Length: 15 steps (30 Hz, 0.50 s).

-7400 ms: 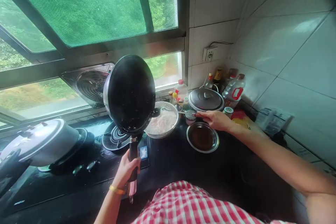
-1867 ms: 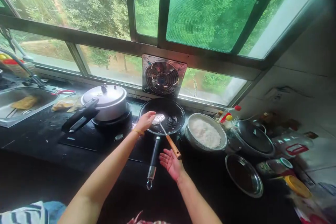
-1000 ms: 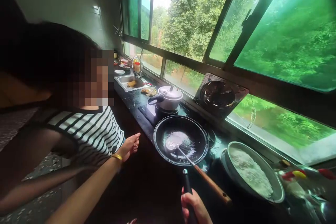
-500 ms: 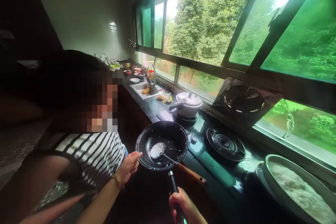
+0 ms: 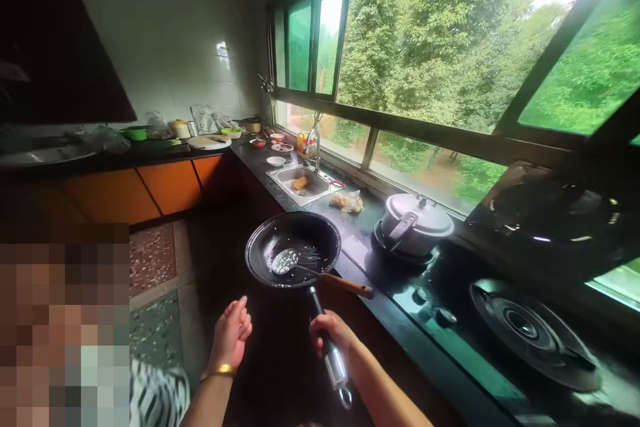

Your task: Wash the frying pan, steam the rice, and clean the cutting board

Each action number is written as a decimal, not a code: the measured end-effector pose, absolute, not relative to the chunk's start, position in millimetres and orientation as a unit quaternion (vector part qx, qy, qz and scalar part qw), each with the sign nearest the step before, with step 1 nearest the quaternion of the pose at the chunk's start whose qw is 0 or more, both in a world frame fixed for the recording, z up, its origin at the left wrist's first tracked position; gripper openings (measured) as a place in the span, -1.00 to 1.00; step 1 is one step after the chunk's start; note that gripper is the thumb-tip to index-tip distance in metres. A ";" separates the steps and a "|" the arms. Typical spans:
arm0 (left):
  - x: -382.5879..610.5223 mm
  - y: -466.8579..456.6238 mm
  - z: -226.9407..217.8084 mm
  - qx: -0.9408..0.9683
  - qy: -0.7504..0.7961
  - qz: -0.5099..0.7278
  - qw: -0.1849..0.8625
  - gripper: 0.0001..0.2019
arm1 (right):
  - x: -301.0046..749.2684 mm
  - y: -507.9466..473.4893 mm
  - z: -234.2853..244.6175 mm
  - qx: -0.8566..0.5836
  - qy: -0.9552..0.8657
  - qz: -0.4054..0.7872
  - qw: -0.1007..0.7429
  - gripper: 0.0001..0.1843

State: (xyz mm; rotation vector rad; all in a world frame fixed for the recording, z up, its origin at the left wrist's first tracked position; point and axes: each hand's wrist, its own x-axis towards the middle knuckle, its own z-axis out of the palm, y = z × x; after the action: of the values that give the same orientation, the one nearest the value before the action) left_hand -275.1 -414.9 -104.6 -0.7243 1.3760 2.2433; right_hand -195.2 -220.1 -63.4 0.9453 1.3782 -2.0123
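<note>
Black, round and deep, a frying pan is held near the edge of the dark glossy countertop, its black-and-silver handle wrapped by the fingers of the right hand. Across its rim is laid a silvery metal skimmer with a brown wooden handle, its head rested inside. Left of the pan's handle, well apart, the left hand is held with fingers curled inward.

A shiny, gold-coloured bangle circles the wrist of the left hand; the right hand and both forearms are bare.
</note>
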 end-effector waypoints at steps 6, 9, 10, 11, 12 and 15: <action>-424.3 -421.6 -191.4 -0.246 0.573 0.769 0.141 -0.48 | -353.2 -177.5 -149.1 0.360 0.494 -0.766 0.198 -0.90; -526.0 -404.2 -235.3 -0.226 0.618 0.742 0.130 -0.51 | -436.7 -143.3 -192.6 0.384 0.494 -0.761 0.176 -0.88; -561.6 -394.7 -248.5 -0.209 0.638 0.728 0.134 -0.53 | -461.3 -131.5 -203.3 0.392 0.494 -0.757 0.168 -0.87; -597.4 -383.3 -260.7 -0.185 0.663 0.711 0.142 -0.55 | -483.4 -120.1 -211.7 0.401 0.495 -0.754 0.162 -0.86; -633.3 -369.9 -271.8 -0.154 0.691 0.691 0.149 -0.58 | -502.8 -109.1 -218.0 0.411 0.495 -0.750 0.157 -0.85; -741.3 -317.7 -300.5 -0.039 0.776 0.607 0.164 -0.64 | -545.9 -81.5 -230.2 0.443 0.497 -0.731 0.154 -0.81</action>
State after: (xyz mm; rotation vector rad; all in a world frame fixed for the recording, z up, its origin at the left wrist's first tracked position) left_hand -741.4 -317.7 -300.5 -0.1108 2.2135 1.7320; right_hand -545.9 -81.5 -230.2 1.2690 1.4242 -2.0951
